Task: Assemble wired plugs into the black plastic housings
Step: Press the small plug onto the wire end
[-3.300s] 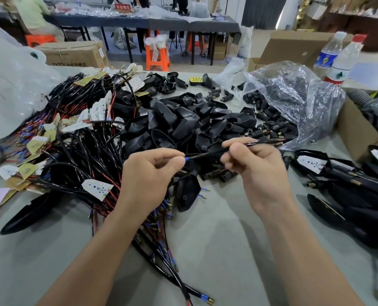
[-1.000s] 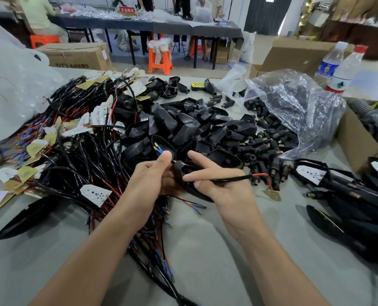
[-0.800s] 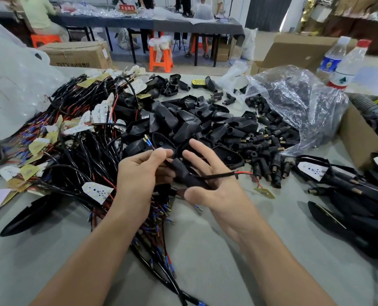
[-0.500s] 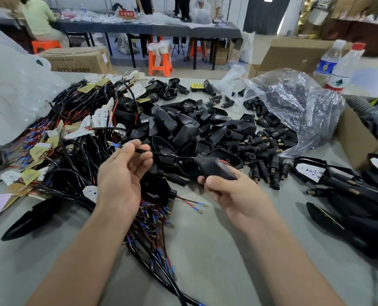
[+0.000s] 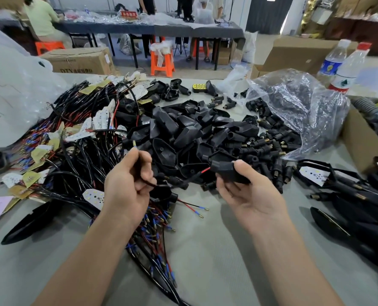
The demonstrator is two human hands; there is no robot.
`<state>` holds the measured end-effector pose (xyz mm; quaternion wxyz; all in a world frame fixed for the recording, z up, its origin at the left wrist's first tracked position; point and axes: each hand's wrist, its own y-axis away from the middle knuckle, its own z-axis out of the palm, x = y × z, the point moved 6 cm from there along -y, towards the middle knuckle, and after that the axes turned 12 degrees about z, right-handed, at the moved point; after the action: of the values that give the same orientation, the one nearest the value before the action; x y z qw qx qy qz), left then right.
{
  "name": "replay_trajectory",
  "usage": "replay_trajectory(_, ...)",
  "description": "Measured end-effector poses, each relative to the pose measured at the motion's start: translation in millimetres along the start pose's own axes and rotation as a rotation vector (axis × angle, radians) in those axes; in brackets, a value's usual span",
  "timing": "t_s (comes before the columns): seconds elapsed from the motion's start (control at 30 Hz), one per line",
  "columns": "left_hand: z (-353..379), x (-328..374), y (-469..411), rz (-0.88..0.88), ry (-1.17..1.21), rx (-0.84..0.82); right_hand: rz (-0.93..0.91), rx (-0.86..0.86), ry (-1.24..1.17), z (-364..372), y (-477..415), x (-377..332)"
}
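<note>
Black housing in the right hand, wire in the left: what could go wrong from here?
1. The wire leaves the left hand close above the tangled wire pile; it may snag.
2. A red lead shows at the mouth of the black housing; a tug could strain it.
3. The right hand holds the housing at its fingertips; it could slip.

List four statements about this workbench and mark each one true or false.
1. The right hand holds a black housing. True.
2. The left hand is empty. False: it grips a black wire.
3. A clear plastic bag lies right of the housing pile. True.
4. Both bottles have red caps. False: one cap is red, the other white.
</note>
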<state>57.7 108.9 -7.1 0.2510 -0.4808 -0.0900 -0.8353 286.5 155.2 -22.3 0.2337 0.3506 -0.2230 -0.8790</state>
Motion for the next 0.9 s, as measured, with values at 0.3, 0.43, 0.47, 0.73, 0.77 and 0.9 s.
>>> replay_trajectory(0.3, 23, -20, 11, -0.022, -0.553, -0.403, 0.009, -0.255, -0.078, 11, 3, -17)
replay_trajectory(0.43, 19, -22, 11, 0.156, -0.754, -0.249, 0.155, -0.359, -0.11, 13, 2, -12)
replay_trajectory(0.47, 22, -20, 12, 0.226, -0.814, -0.265, 0.193, -0.404, -0.103, 16, 4, -9)
replay_trajectory(0.73, 47, -22, 23, 0.112, -0.381, -0.431, 0.451, -0.918, -0.007, 41, 31, 22)
replay_trajectory(0.77, 49, -23, 24, 0.055, -0.282, -0.418, 0.482, -0.934, -0.02, 41, 31, 25)
replay_trajectory(0.9, 42, -15, 15, 0.032, -0.078, -0.316, 0.441, -0.785, 0.058, 36, 19, 26)
